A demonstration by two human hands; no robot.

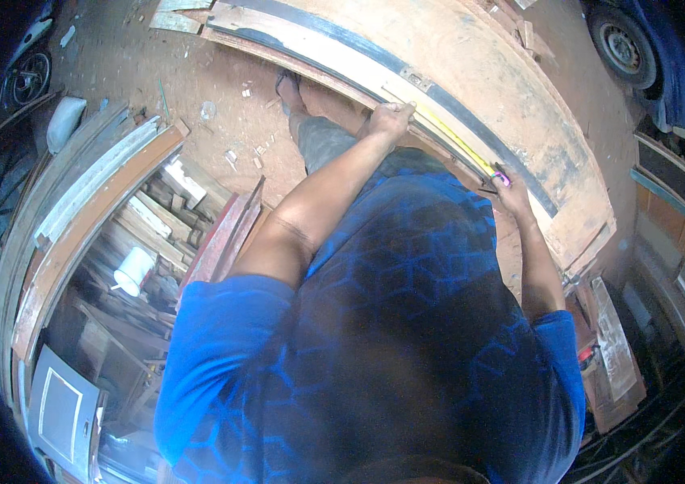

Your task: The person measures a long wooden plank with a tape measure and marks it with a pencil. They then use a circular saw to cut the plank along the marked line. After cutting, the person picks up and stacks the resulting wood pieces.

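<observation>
A yellow tape measure (457, 139) is stretched along a pale wooden board (334, 58) at the near side of the table. My left hand (391, 121) pinches the tape's end at the board's near edge. At the other end, my right hand (512, 197) is closed around the tape's pink and dark case (501, 177). A thin dark stick-like item (487, 190) juts out beside the right fingers; its kind is too small to tell. Long dark strips (475, 123) run along the board's far side, and a small metal plate (416, 79) sits on them.
The broad wooden table (536, 101) curves across the view in front of me. On my left are stacked planks (100, 234), wood offcuts (157, 214) and a white bucket (133, 270). Boards (616, 347) lean at the right. A blue vehicle's wheel (623, 44) is at the far right.
</observation>
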